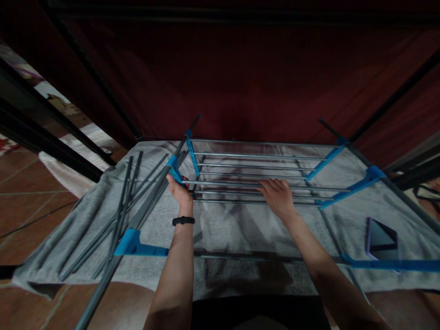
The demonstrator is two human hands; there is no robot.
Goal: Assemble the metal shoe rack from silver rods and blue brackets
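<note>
A partly assembled rack of grey metal tubes and blue plastic brackets stands on a grey blanket [240, 229]. My left hand [181, 191], a black band on its wrist, is closed around a blue bracket [175, 170] on the rack's left side. At the middle of the rack, the fingers of my right hand [277, 195] curl over a thin metal rod [223, 183]. Several parallel rods run between the left bracket and the right bracket [357, 185]. Nearer to me, another rod [247, 258] spans a front left bracket [140, 245] and a front right bracket [395, 265].
Several loose grey tubes [117, 220] lie crossed on the blanket at the left. A phone [382, 240] rests on the blanket at the right, beneath the rack's side. Behind the rack rises a dark red panel [233, 82]. Tiled floor [27, 183] shows at the left.
</note>
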